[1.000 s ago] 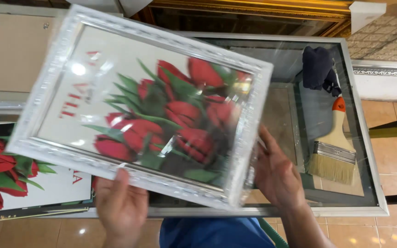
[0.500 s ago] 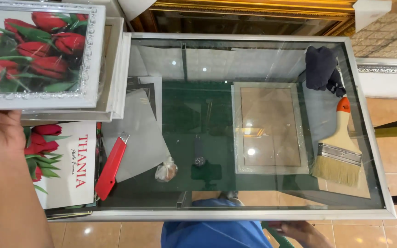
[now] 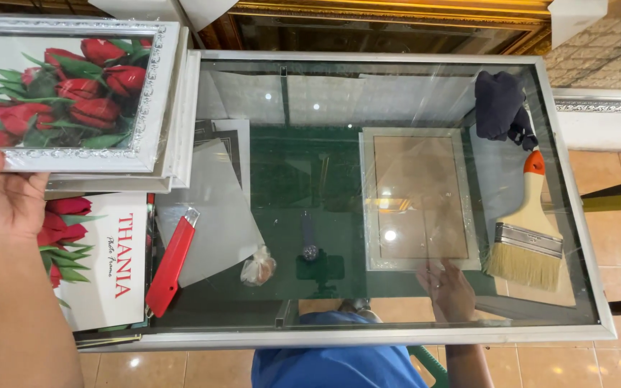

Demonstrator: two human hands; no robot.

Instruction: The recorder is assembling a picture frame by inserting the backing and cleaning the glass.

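Left hand (image 3: 1, 197) at the lower edge of the white ornate-framed picture of red tulips under clear film (image 3: 66, 86), thumb up against the moulding; impossible to tell whether clamped on it or merely steadying it. Right hand (image 3: 448, 287) well apart from the left, fingers spread and holding nothing, by the lower right corner of the empty white picture frame (image 3: 418, 197); unclear whether above the pane or beneath it.

A second ago gripped in both hands above the middle of the glass-topped table with a metal rim (image 3: 368, 336); now over at far left, lying on a stack of similar white frames (image 3: 181, 122). Probably done with, the empty frame seemingly next.

Further out: red utility knife (image 3: 170, 262) beside a printed tulip sheet (image 3: 102, 266), wide pale-handled paintbrush with an orange tip (image 3: 530, 230), dark cloth (image 3: 501, 104).
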